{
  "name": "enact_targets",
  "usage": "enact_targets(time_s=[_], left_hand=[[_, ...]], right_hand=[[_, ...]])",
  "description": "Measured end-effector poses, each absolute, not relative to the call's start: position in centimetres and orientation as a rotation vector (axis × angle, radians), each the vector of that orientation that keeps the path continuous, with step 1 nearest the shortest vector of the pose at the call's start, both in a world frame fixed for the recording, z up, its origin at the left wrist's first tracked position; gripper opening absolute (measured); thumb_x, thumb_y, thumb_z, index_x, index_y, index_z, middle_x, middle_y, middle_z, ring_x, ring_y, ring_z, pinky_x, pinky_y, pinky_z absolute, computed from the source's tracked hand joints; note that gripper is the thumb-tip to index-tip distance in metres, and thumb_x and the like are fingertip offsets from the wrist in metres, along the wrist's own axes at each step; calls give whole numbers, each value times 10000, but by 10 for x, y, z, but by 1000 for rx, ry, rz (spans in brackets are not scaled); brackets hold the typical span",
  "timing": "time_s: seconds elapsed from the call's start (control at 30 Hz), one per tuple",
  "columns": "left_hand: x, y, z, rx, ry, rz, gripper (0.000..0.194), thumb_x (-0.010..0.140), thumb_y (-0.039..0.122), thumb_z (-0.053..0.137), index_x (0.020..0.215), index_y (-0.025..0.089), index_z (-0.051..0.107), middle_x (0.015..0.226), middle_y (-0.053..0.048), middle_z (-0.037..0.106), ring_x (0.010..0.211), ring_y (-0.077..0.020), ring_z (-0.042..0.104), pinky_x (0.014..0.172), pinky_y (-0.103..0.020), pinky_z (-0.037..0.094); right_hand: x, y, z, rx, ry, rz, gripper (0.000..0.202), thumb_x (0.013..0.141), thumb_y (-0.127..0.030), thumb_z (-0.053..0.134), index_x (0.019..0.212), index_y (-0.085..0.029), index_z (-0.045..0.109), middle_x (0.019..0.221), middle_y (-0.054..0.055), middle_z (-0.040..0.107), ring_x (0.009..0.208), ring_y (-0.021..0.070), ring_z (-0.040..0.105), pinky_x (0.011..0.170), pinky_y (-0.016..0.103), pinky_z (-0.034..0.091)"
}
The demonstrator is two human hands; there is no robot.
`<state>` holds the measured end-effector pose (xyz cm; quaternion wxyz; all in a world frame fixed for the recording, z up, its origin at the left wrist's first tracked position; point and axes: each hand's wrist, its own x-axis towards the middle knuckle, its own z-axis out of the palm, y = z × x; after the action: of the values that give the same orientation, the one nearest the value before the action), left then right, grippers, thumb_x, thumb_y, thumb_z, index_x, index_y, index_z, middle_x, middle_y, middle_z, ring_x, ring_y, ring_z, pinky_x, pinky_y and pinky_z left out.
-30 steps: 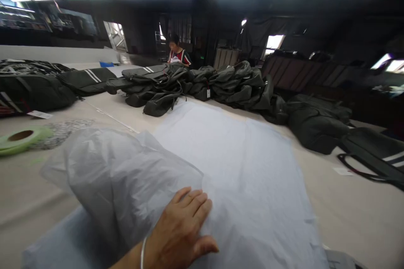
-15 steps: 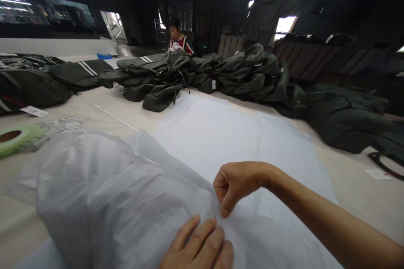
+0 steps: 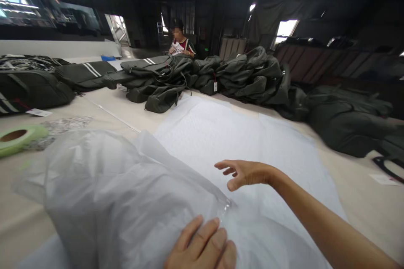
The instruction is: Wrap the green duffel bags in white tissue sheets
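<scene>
A puffed-up, translucent plastic bag (image 3: 126, 193) fills the lower left and lower middle of the view. My left hand (image 3: 202, 246) rests on it with the fingers laid flat. A short, shiny clear strip (image 3: 226, 208), which looks like tape, lies on the plastic just beyond those fingertips. Above and to the right of the strip hovers my right hand (image 3: 244, 174), open, thumb and fingers apart and nothing between them. Beneath it spread thin white sheets (image 3: 221, 130) on the table.
Dark green bags (image 3: 252, 75) are heaped along the table's far side, some with white stripes and tags. At left lie a pale green tape roll (image 3: 34, 134) and a patch of small whitish pieces (image 3: 67, 124). A person (image 3: 181, 46) stands beyond the heap.
My right hand has lifted off the plastic and opened from a pinch, uncovering the shiny strip. My left hand stays on the bag. The view has shifted slightly.
</scene>
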<state>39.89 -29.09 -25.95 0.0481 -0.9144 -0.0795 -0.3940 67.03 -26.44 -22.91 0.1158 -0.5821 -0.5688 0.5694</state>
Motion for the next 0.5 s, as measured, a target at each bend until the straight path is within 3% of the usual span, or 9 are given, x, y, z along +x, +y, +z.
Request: enact_targets(time_s=[0.1,0.17,0.23,0.3,0.37,0.43,0.5], left_hand=[[401,-292,-258,-2766,-214,-1230,351,1010,141,325,941,209,662,932,23,716,952,-122,673,1135,-287,321],[400,-292,-253,-2769,-217,-1242,349,1018,158,314,944,206,651,931,20,710,953,-123,664,1092,-273,363],[397,-293,-249,-2778,-258,-1270,347,1028,191,301,945,205,638,915,16,705,950,-125,657,1037,-265,407],[396,-294,-250,-2779,-295,-1289,326,1033,221,311,950,204,626,894,16,699,941,-129,655,992,-269,439],[397,-294,-260,-2758,-267,-1295,241,1019,243,389,942,204,614,869,22,698,924,-133,661,946,-277,469],[407,-291,-279,-2727,-210,-1280,132,973,276,519,899,211,606,819,36,702,878,-141,678,879,-280,505],[425,-287,-299,-2730,-191,-1193,150,896,323,638,797,217,602,714,50,697,750,-148,695,764,-271,542]], right_hand=[[676,-271,-259,-1609,-1534,1733,1041,615,-654,755,1472,-240,335,1510,118,388,1344,263,421,1056,374,418],[677,-276,-272,-1797,-1522,1707,1093,523,-622,821,1435,-181,412,1429,167,489,1271,311,503,1036,420,444],[682,-282,-271,-2010,-1500,1510,1142,478,-584,851,1423,-108,423,1422,232,473,1261,372,502,1062,485,411],[687,-290,-255,-2108,-1479,1224,1106,594,-637,756,1458,-78,353,1500,249,349,1332,390,418,1126,507,321],[684,-300,-234,-2088,-1494,1011,940,760,-695,552,1465,-106,354,1531,194,323,1376,346,372,1162,471,271],[669,-313,-222,-1961,-1566,951,767,832,-687,447,1408,-180,472,1462,118,461,1345,289,434,1152,413,315],[648,-326,-222,-1875,-1659,978,635,795,-676,509,1268,-268,621,1290,58,631,1218,272,570,1059,374,451]])
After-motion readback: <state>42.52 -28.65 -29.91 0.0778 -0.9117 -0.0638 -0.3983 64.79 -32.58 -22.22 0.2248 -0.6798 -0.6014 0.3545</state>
